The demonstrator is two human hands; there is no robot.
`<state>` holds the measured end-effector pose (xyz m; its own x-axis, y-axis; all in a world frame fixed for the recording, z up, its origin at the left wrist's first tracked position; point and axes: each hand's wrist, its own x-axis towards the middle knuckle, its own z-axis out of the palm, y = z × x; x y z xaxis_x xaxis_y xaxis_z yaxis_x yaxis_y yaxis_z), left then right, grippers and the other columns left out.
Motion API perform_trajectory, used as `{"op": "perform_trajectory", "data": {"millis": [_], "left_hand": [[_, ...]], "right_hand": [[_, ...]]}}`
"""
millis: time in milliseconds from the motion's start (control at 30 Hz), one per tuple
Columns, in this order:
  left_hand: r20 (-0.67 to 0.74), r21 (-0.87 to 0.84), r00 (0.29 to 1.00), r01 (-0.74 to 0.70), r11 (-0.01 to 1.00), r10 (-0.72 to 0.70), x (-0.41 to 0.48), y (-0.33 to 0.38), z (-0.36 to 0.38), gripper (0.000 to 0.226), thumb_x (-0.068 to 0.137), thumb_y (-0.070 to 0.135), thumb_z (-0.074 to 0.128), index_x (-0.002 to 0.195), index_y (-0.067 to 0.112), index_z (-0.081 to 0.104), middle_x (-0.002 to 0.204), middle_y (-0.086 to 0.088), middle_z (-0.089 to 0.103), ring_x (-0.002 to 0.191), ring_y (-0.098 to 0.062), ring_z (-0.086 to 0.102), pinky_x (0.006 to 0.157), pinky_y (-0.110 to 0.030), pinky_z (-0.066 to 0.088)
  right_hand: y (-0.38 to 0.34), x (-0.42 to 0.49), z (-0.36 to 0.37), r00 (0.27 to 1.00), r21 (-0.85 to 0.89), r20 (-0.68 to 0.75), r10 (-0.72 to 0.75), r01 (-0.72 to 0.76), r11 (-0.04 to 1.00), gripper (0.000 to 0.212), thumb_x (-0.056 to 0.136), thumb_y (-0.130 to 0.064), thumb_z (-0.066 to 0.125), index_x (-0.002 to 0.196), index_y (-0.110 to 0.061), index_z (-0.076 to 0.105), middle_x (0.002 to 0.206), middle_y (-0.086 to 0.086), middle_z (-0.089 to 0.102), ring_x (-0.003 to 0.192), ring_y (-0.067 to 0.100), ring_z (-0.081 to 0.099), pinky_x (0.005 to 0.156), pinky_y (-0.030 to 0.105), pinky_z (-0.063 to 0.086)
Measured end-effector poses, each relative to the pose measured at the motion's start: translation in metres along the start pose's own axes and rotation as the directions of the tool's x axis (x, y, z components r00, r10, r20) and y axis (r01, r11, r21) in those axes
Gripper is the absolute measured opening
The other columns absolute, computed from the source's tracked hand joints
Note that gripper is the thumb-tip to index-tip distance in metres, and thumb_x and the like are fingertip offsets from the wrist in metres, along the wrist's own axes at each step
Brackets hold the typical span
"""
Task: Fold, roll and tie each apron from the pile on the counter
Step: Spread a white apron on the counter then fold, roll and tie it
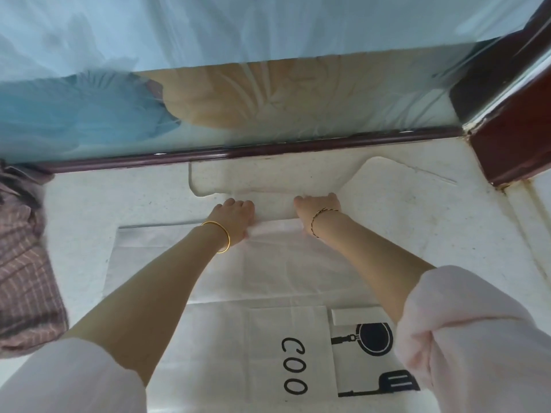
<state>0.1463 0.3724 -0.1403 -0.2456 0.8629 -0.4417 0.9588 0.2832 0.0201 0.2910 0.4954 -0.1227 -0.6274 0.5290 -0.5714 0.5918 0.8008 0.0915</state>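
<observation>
White apron (268, 272) printed "COO", left hand (235, 217), right hand (317, 211) gripping its fold

White apron (268, 272) flat on counter (printed)

Straight beyond the grip, a dark maroon rail (268, 149) runs along the foot of a pane covered in pale plastic film (268, 31). Behind the film, a tan shape (253, 96) shows past the grip, with a blue mass (74, 114) to its left. A red-brown wooden post (512, 150) stands beyond and right of the grip.
</observation>
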Motion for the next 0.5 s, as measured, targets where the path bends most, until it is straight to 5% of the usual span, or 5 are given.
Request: {"op": "perform_trajectory", "data": {"millis": [100, 200, 367, 500], "left_hand": [[0.054, -0.057, 0.998, 0.015, 0.998, -0.012, 0.000, -0.001, -0.002, 0.029, 0.087, 0.020, 0.058, 0.111, 0.012, 0.044, 0.114, -0.007, 0.051, 0.101, -0.029, 0.052, 0.084, -0.032, 0.037], [0.137, -0.196, 0.991, 0.033, 0.980, -0.006, -0.003, -0.002, -0.004, 0.025, 0.088, 0.017, 0.056, 0.111, 0.011, 0.048, 0.114, -0.008, 0.044, 0.088, -0.030, 0.054, 0.076, -0.032, 0.041], [0.222, -0.113, 0.975, 0.003, 0.994, 0.023, -0.006, -0.014, -0.020, 0.022, 0.085, 0.023, 0.059, 0.104, 0.013, 0.057, 0.107, -0.002, 0.052, 0.094, -0.024, 0.054, 0.076, -0.030, 0.044], [-0.011, -0.035, 0.997, 0.076, 0.997, -0.076, -0.004, -0.022, -0.047, 0.022, 0.094, 0.024, 0.047, 0.111, 0.014, 0.058, 0.113, -0.007, 0.057, 0.110, -0.027, 0.052, 0.077, -0.031, 0.041]], "right_hand": [[-0.001, 0.001, 0.001, 0.999, -0.070, 0.030, -0.041, 0.043, 0.997, 0.018, 0.086, -0.007, 0.047, 0.099, -0.019, 0.049, 0.073, -0.005, 0.044, 0.078, 0.019, 0.045, 0.081, 0.032, 0.029], [0.000, -0.002, 0.002, 0.997, -0.124, 0.052, -0.057, 0.063, 0.990, 0.018, 0.085, -0.006, 0.045, 0.077, -0.022, 0.046, 0.071, -0.005, 0.042, 0.083, 0.020, 0.043, 0.081, 0.032, 0.027], [0.016, -0.008, 0.000, 0.964, -0.163, -0.169, -0.205, 0.178, 0.970, 0.023, 0.085, -0.006, 0.046, 0.070, -0.023, 0.042, 0.069, -0.007, 0.046, 0.081, 0.019, 0.043, 0.081, 0.034, 0.030], [0.027, -0.022, -0.032, 0.902, -0.167, -0.417, -0.110, 0.043, 0.985, 0.024, 0.076, 0.004, 0.047, 0.077, -0.018, 0.040, 0.057, -0.005, 0.035, 0.058, 0.020, 0.039, 0.078, 0.033, 0.026]]}}
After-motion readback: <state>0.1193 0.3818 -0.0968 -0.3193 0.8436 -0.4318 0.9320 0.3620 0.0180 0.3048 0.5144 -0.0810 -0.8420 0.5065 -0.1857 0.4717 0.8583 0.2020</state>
